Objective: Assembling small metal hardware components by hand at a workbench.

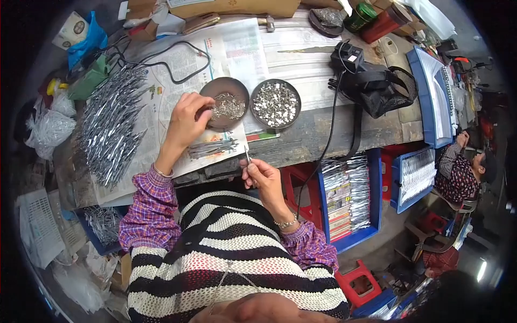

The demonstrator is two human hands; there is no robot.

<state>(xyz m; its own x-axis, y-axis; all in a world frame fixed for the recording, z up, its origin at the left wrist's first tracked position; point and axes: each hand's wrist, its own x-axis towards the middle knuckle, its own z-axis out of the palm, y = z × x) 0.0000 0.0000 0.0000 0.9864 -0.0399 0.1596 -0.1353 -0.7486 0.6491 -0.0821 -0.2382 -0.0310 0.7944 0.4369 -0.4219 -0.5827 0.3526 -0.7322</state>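
My left hand (188,119) reaches over the left brown dish (216,86), its thumb and fingers pinched at the rim beside a heap of tiny metal parts (229,106). Whatever sits between those fingertips is too small to make out. In front of the bench edge, my right hand (262,177) grips a thin metal piece (247,153) that points up and away from me. Between the hands, a small bunch of slim metal pieces (210,148) lies on newspaper. A second round dish (260,121) holds white and dark bits, right of the first.
A large pile of slim metal pieces (110,121) covers the bench's left side. A hammer (270,23), a black adapter (349,56) with cords and a mesh bag (397,97) lie farther back. Blue bins (375,191) of metal pieces stand right; another person (458,172) sits beyond.
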